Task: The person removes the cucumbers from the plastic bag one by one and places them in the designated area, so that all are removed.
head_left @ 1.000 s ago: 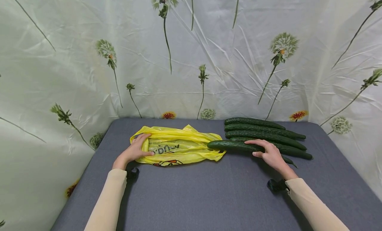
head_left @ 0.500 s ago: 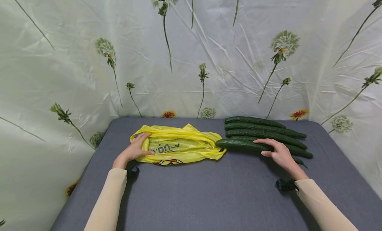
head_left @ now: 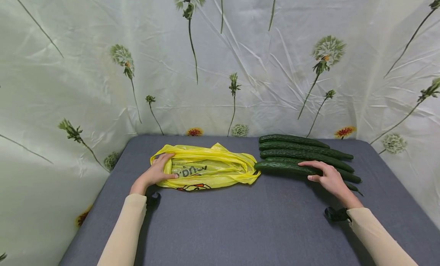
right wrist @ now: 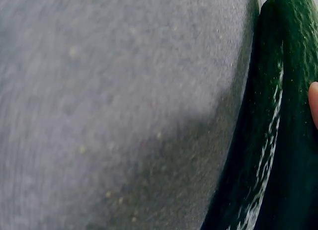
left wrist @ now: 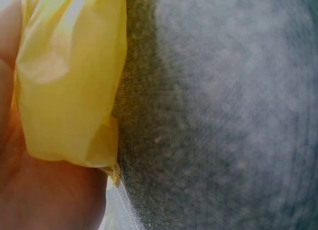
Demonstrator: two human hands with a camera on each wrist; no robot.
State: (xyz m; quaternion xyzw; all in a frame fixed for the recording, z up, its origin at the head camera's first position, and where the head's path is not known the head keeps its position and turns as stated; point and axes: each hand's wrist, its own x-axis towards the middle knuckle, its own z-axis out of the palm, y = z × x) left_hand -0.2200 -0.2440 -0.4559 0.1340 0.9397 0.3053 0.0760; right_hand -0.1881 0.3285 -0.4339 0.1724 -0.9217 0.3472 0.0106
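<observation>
A crumpled yellow plastic bag [head_left: 216, 163] with dark printing lies flat on the table, left of centre in the head view. My left hand [head_left: 154, 174] grips its left end, thumb in front and fingers on the far side. Yellow film also fills the left of the left wrist view, against the palm [left wrist: 59, 195]. At the right, my right hand [head_left: 328, 178] holds a long dark green cucumber [head_left: 280, 166] from above. That cucumber's left tip lies at the bag's right edge. Only one fingertip [right wrist: 313, 103] shows in the right wrist view, beside two cucumbers.
Several more cucumbers [head_left: 306, 155] lie side by side just behind the held one. Grey cloth covers the table [head_left: 233, 227]. A pale curtain [head_left: 275, 86] printed with dandelions hangs behind and along the sides.
My right hand has moved to the right with the cucumber, drawing its left tip from over the bag's right end back to its edge. My left hand and the bag have hardly moved.
</observation>
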